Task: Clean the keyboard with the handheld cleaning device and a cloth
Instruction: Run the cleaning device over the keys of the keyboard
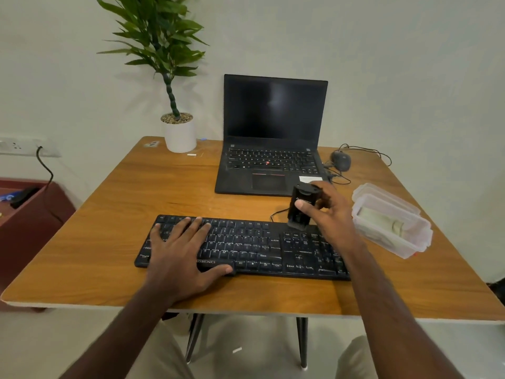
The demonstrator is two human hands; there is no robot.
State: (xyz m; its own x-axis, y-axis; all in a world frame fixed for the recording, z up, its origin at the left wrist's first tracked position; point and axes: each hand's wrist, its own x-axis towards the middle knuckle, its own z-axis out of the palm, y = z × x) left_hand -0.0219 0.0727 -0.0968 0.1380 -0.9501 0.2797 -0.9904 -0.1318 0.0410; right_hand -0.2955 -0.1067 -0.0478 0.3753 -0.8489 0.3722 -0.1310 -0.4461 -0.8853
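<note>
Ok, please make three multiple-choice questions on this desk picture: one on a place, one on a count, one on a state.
1. Where does the clear plastic box lie?
A. right of the keyboard
B. on the laptop
C. beside the plant pot

2. How many hands touch the keyboard?
A. none
B. one
C. two

3. The laptop is
A. closed
B. open, screen dark
C. open, screen lit

A: the box sits past the keyboard's right end.
B: only the left hand lies flat on the keys; the right hand grips the cleaning device.
B: lid raised, screen black.
</note>
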